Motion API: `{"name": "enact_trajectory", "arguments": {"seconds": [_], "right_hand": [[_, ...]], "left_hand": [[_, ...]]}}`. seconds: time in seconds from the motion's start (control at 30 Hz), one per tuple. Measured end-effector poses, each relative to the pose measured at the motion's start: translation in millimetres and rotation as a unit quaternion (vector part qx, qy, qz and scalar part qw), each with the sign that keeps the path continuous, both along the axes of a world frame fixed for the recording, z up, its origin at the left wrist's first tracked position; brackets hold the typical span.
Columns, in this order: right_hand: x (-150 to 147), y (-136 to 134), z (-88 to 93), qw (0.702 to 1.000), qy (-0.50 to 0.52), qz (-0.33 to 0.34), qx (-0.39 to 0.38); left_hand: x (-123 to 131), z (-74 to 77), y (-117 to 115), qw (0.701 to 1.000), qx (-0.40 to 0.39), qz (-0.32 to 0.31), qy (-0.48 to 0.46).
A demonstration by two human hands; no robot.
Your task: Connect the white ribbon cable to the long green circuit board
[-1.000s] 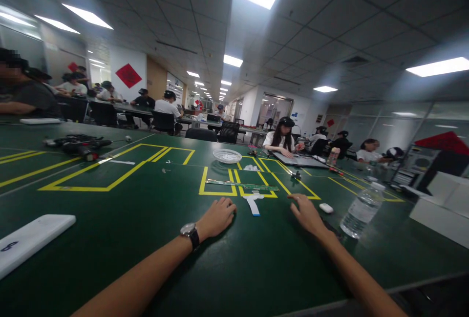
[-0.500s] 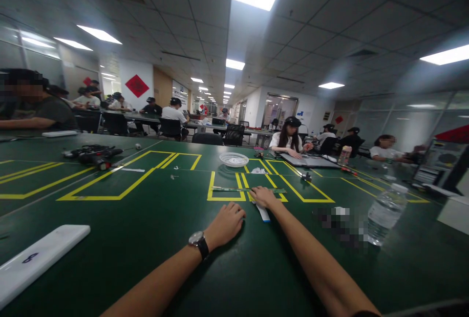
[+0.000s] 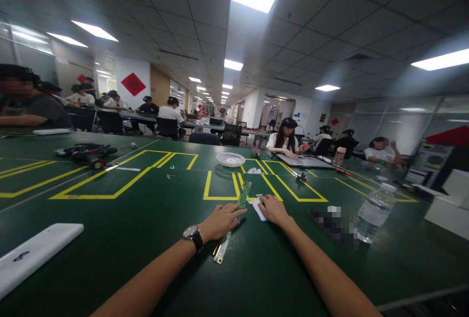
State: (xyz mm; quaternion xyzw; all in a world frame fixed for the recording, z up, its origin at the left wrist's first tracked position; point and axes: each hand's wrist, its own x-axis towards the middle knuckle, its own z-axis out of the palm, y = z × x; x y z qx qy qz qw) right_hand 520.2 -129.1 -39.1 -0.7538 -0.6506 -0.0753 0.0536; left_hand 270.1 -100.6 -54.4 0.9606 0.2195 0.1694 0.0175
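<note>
A long, narrow green circuit board (image 3: 245,194) lies at a slant, its far part beyond my left hand (image 3: 221,221) and its near end toward me. My left hand is closed over the board's middle, hiding that stretch. Just right of it, my right hand (image 3: 274,209) has its fingers bent over a white flat ribbon cable (image 3: 258,210) with a blue end. The cable's upper part is partly covered by those fingertips.
A white round basket (image 3: 230,159) stands beyond the hands. On the right are a water bottle (image 3: 375,213) and a blurred dark object. At left lie a white case (image 3: 40,256) marked 8 and black tools (image 3: 88,153). A co-worker sits across at a laptop (image 3: 302,159).
The circuit board has turned from lying crosswise to pointing toward me. My left hand has moved onto it, while my right hand has left it and come to the ribbon cable.
</note>
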Motion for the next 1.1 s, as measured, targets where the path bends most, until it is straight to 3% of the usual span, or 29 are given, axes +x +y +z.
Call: {"name": "enact_trajectory", "arguments": {"seconds": [0.1,0.23,0.47,0.7,0.9,1.0,1.1], "right_hand": [[2.4,-2.0,2.9,1.000,0.007,0.002,-0.012],[1.1,-3.7,8.9,0.999,0.033,0.025,-0.009],[-6.2,5.9,-1.7,0.998,0.045,0.011,0.034],[-9.4,16.4,-8.7,0.999,-0.002,-0.040,0.017],[-3.4,14.1,-6.6,0.997,0.079,-0.005,0.022],[-13.8,10.0,8.0,0.985,0.137,0.049,0.094],[-30.7,-11.1,49.7,0.936,0.225,0.147,0.229]], "left_hand": [[1.5,6.0,-2.4,1.000,-0.004,-0.002,0.007],[3.9,13.4,-8.0,0.999,0.014,0.048,-0.012],[4.7,3.8,-9.5,0.989,0.044,0.131,-0.062],[4.2,-0.4,-4.8,0.986,0.029,0.161,-0.013],[8.3,1.7,-7.6,0.982,0.034,0.186,-0.026],[9.9,10.1,-10.2,0.979,0.034,0.188,-0.063],[4.1,38.7,-10.6,0.971,0.047,0.168,-0.163]]}}
